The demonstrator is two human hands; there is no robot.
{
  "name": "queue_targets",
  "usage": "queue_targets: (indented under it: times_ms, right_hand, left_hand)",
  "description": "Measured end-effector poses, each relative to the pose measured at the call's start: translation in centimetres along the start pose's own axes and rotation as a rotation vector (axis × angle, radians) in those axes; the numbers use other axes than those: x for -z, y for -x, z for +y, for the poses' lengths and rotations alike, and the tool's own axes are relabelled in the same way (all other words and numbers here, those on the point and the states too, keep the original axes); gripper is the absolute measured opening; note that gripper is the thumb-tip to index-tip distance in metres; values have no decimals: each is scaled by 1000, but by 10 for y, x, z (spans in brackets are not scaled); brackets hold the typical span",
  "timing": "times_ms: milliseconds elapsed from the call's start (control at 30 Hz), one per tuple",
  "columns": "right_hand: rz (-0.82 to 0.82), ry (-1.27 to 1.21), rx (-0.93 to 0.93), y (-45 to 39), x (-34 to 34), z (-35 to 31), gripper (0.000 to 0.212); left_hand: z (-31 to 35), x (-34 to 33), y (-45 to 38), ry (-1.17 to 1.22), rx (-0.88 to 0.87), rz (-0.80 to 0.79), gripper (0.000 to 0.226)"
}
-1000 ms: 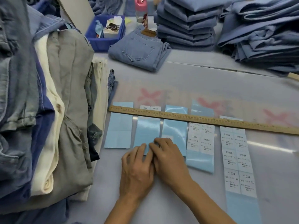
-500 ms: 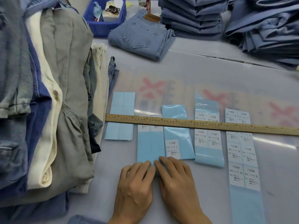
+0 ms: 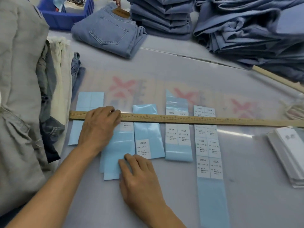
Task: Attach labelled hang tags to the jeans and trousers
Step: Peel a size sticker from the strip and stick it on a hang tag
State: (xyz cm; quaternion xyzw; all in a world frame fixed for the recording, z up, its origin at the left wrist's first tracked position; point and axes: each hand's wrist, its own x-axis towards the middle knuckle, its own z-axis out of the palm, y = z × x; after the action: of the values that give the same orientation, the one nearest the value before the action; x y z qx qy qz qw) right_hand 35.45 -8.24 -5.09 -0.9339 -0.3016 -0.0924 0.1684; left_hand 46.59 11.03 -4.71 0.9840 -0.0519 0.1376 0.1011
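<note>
Several light-blue label strips lie side by side on the table under a wooden ruler [image 3: 197,120]. Some carry white "1103#" size stickers, such as the long right-hand strip [image 3: 209,195]. My left hand [image 3: 98,127] rests on the ruler's left part and covers the top of the second strip [image 3: 118,145]. The fingertips of my right hand [image 3: 139,178] press on that strip's lower right edge. A stack of white hang tags [image 3: 286,155] lies at the right edge. Folded jeans [image 3: 108,33] lie at the back.
A tall pile of grey, cream and denim trousers [image 3: 21,96] fills the left side. A neat stack of folded jeans [image 3: 162,17] and a loose blue pile [image 3: 255,30] stand at the back. A blue bin [image 3: 64,18] sits back left. A wooden stick [image 3: 276,78] lies under the right pile.
My left hand has moved from the second strip's lower end up onto the ruler. The second strip has slid toward me. The view has tilted down, and the hang tags have come into sight.
</note>
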Motion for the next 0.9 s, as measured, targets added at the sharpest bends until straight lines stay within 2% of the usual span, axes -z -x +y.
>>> queue_targets:
  times_ms: [267, 433, 533, 733, 900]
  right_hand:
    - [-62, -10, -10, -10, 12, 4, 40]
    - [-10, 47, 57, 1, 14, 13, 18]
    - [-22, 72, 31, -9, 8, 14, 11]
    - [14, 62, -110, -49, -2, 11, 18]
    - [133, -49, -148, -29, 14, 22, 23]
  left_hand:
    - [-8, 10, -31, -55, -109, 83, 24]
    - [-5, 14, -27, -44, -116, 76, 24]
    - [-5, 15, -28, -37, -124, 83, 24]
    - [-7, 9, -25, -50, -117, 71, 24]
    - [-9, -5, -23, -43, -76, 71, 24]
